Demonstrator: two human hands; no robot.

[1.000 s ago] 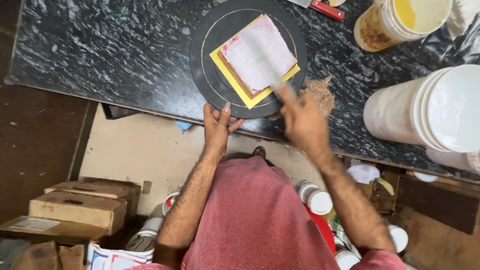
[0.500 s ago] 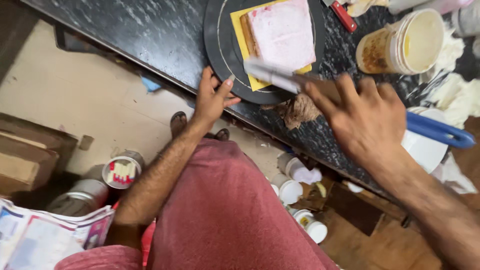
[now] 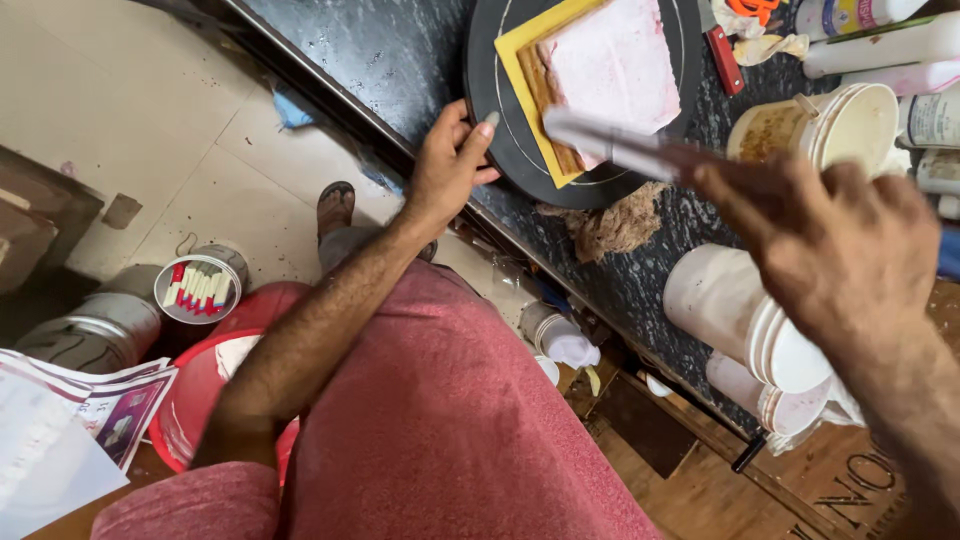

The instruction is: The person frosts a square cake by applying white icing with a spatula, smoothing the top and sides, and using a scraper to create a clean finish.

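Observation:
A square cake [image 3: 612, 70] with pale pink icing sits on a yellow board [image 3: 520, 72] atop a black round turntable [image 3: 505, 140] on a dark marble counter [image 3: 400, 60]. My left hand [image 3: 450, 165] grips the turntable's near rim, thumb on top. My right hand [image 3: 835, 250] is raised close to the camera and holds a long flat icing spatula [image 3: 610, 145] whose blade reaches toward the cake's near corner. The blade is blurred.
A cream-smeared bucket [image 3: 835, 125], bottles [image 3: 880, 45] and a red-handled tool [image 3: 722, 55] stand behind the turntable. A brown crumb pile [image 3: 612, 225] lies beside it. White tubs [image 3: 745, 320] sit at the counter edge. Below are a red bucket [image 3: 190, 400], tins [image 3: 195, 285] and papers [image 3: 70, 420].
The view has swung and come closer. My right hand has lifted nearer the camera with the spatula, and its blade now points at the cake. My left hand stays on the turntable rim.

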